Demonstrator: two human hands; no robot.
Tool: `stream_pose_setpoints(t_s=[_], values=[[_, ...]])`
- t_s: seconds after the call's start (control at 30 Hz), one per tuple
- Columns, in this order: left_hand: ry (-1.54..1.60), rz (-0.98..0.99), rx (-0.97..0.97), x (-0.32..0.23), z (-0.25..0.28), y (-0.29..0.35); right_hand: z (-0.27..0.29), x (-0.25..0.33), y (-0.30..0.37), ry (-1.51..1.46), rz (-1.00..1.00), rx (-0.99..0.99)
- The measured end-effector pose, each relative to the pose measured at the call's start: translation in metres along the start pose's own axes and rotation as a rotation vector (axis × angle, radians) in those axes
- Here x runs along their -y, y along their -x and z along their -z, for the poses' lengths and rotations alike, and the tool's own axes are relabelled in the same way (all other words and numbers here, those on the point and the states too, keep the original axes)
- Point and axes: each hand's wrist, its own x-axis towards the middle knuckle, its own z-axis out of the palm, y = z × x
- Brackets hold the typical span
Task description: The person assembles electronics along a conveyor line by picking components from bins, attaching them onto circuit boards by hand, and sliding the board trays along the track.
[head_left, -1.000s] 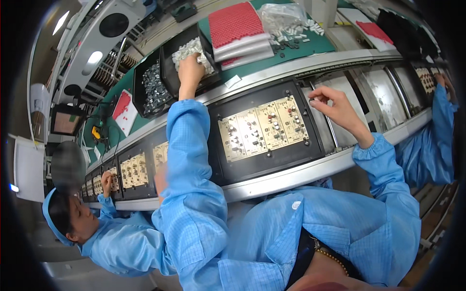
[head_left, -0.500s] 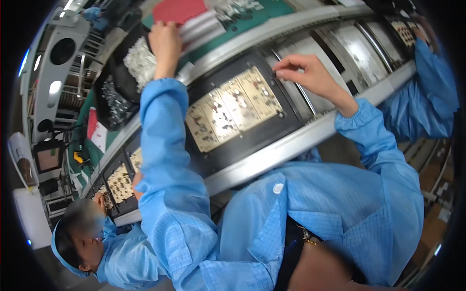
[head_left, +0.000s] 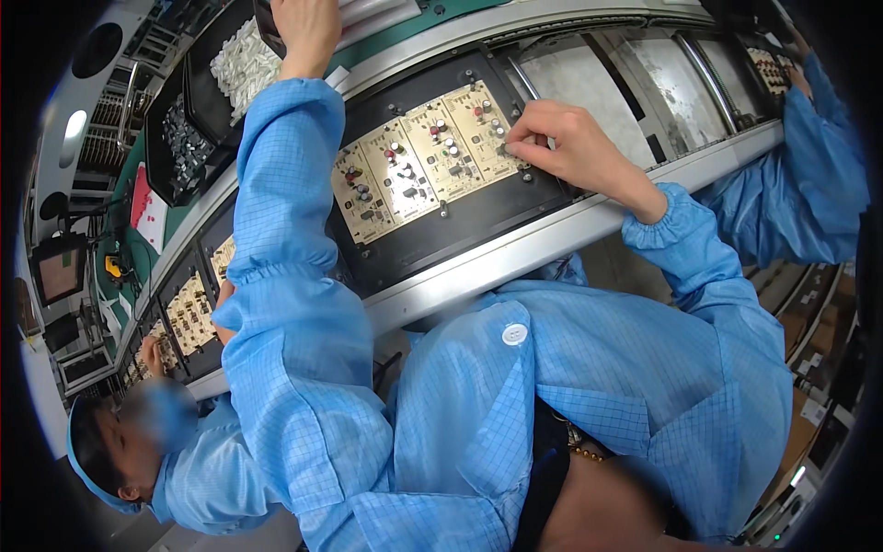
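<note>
With the dial's centre at the middle of the view, the person's own blue checked smock fills the space at 5 and 6 o'clock, a white four-hole button on it. Just beyond lies the conveyor's metal front rail. Past it, at 12 o'clock, a black pallet carries four tan circuit boards in a row, dotted with red, white and dark parts.

The right hand comes in at 1 to 2 o'clock, over the rightmost board; its thumb and forefinger are pinched together on a small dark component, its kind too small to tell. The left hand is at 11 o'clock, cut by the upper edge beside a black bin of white cylindrical parts; the fingertips are out of sight, so I cannot tell how far open the grip is or whether it has hold of anything.

A second black bin of dark metallic parts stands at 10 o'clock on a green mat. Farther out, one co-worker in a blue cap works at 8 o'clock; another's hand reaches toward boards at 2 o'clock.
</note>
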Motion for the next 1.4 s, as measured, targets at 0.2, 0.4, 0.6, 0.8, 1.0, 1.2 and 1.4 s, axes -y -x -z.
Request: stream_pose_setpoints(t_s=[0.2,0.4,0.6,0.8,1.0,1.2,1.4], values=[[-0.028,-0.064,-0.345,0.021,-0.003,0.006,0.002,0.006,-0.002,0.022,0.012,0.01],[-0.047,-0.01,-0.264,0.017,0.0,0.008,-0.006,-0.003,0.001,0.083,0.083,-0.044],[-0.04,-0.01,-0.341,0.025,-0.002,0.006,-0.006,0.006,0.002,0.159,0.125,-0.058],[0.14,-0.012,-0.334,0.036,0.003,0.004,-0.001,0.009,-0.002,0.236,0.182,0.019],[0.152,-0.065,-0.389,0.036,0.0,0.001,0.006,0.01,-0.006,0.325,0.172,0.099],[0.359,0.081,-0.424,0.046,0.009,0.007,0.04,0.019,-0.024,0.202,0.106,0.178],[0.932,0.148,-0.053,-0.038,0.067,0.049,0.053,-0.095,-0.135,0.294,0.042,-0.243]])
